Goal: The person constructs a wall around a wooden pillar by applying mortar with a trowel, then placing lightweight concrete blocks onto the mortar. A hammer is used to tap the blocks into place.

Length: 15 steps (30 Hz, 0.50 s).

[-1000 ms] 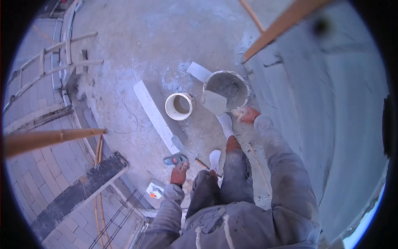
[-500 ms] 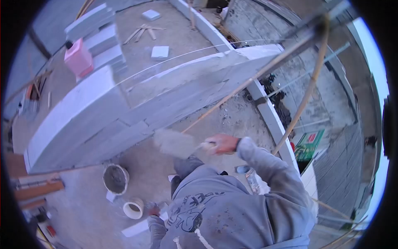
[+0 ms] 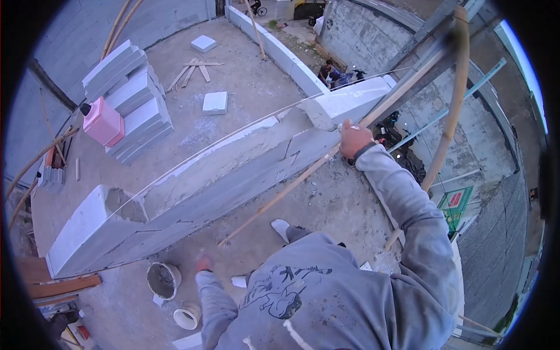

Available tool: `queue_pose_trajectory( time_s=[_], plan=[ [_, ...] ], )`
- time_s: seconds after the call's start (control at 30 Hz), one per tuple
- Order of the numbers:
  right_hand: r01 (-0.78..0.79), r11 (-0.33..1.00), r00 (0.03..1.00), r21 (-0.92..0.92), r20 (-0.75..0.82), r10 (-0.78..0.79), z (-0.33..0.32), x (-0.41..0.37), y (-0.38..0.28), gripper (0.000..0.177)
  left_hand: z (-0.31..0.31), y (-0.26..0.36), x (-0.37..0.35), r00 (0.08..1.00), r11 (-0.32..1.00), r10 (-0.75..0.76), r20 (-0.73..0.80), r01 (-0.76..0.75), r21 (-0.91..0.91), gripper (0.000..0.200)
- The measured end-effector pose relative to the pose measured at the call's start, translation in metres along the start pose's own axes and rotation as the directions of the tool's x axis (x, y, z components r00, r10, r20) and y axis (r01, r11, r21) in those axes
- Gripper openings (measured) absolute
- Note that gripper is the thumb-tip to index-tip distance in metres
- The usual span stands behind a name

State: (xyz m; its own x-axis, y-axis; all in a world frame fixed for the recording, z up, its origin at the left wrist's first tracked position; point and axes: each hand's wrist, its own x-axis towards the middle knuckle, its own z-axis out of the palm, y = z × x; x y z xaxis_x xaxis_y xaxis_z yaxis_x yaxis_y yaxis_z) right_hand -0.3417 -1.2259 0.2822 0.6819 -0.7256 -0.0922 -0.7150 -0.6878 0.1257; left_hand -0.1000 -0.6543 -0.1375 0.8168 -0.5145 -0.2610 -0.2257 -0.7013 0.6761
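Observation:
My right hand (image 3: 356,140) is closed round the handle of a trowel (image 3: 317,114). Its grey blade rests against the end of the white block (image 3: 357,98) at the far right of the low block wall (image 3: 204,204). Grey mortar (image 3: 219,156) coats the wall's top between that block and another raised block (image 3: 81,224) on the left. A thin string runs along the top. My left hand (image 3: 203,263) hangs low, smeared by motion, to the right of a bucket (image 3: 163,281) holding grey mortar. Its fingers cannot be made out.
A smaller pale bucket (image 3: 186,316) stands by the mortar bucket. Behind the wall are stacked white blocks (image 3: 137,108) with a pink jerrycan (image 3: 104,121), and wood strips (image 3: 191,71). A bamboo pole (image 3: 449,125) rises at right. A person (image 3: 326,71) is far below, near motorbikes.
My right hand has carried the trowel from in front of my body up and away to the wall's right part. The left hand has come forward, and the view has shifted.

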Motion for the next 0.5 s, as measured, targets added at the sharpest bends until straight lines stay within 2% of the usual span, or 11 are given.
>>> queue_pose_trajectory(
  time_s=[0.03, 0.07, 0.1, 0.17, 0.2, 0.27, 0.3, 0.37, 0.43, 0.47, 0.5],
  plan=[
    [-0.03, 0.999, 0.999, -0.036, 0.026, 0.031, 0.006, 0.011, 0.001, 0.035, 0.029, -0.036, 0.001, 0.918, 0.893, -0.368, 0.149, 0.304, 0.332, 0.032],
    [-0.058, 0.995, 0.997, -0.078, 0.044, 0.061, 0.007, 0.023, 0.002, 0.033, 0.059, -0.038, -0.016, 0.914, 0.891, -0.378, 0.146, 0.316, 0.327, 0.032],
    [0.005, 0.996, 0.994, -0.086, 0.112, 0.005, 0.002, 0.022, -0.003, 0.028, 0.093, -0.029, -0.037, 0.906, 0.925, -0.368, 0.211, 0.335, 0.179, 0.034],
    [0.068, 0.998, 0.996, -0.018, 0.055, -0.067, 0.03, 0.023, -0.009, 0.024, 0.129, -0.005, -0.061, 0.889, 0.923, -0.316, 0.332, 0.369, -0.11, 0.04],
    [0.069, 0.998, 0.996, -0.01, 0.06, -0.068, 0.036, 0.019, -0.011, 0.024, 0.128, -0.001, -0.062, 0.887, 0.922, -0.322, 0.331, 0.372, -0.102, 0.04],
    [0.002, 0.996, 0.996, 0.092, 0.088, -0.01, 0.022, 0.003, -0.019, 0.021, 0.108, -0.001, -0.095, 0.881, 0.968, -0.234, 0.412, 0.172, 0.182, 0.039],
    [-0.008, 0.996, 0.995, 0.094, 0.097, -0.001, 0.028, -0.007, -0.014, 0.021, 0.105, 0.005, -0.08, 0.862, 0.95, -0.199, 0.466, 0.052, 0.309, 0.038],
    [0.168, 0.973, 0.984, 0.159, -0.082, -0.156, 0.041, -0.023, -0.006, 0.021, 0.085, 0.008, -0.073, 0.807, 0.842, -0.153, 0.57, -0.196, 0.503, 0.037],
    [0.222, 0.966, 0.974, 0.13, 0.02, -0.227, 0.016, -0.046, -0.006, 0.023, 0.063, 0.018, -0.082, 0.732, 0.661, -0.159, 0.663, -0.42, 0.622, 0.036],
    [0.272, 0.956, 0.952, 0.105, 0.112, -0.283, -0.001, -0.055, -0.006, 0.026, 0.049, 0.024, -0.078, 0.765, 0.693, -0.179, 0.619, -0.348, 0.631, 0.037],
    [0.285, 0.953, 0.948, 0.106, 0.114, -0.297, -0.016, -0.06, -0.003, 0.026, 0.036, 0.032, -0.069, 0.797, 0.721, -0.199, 0.57, -0.275, 0.636, 0.037]
  ],
)
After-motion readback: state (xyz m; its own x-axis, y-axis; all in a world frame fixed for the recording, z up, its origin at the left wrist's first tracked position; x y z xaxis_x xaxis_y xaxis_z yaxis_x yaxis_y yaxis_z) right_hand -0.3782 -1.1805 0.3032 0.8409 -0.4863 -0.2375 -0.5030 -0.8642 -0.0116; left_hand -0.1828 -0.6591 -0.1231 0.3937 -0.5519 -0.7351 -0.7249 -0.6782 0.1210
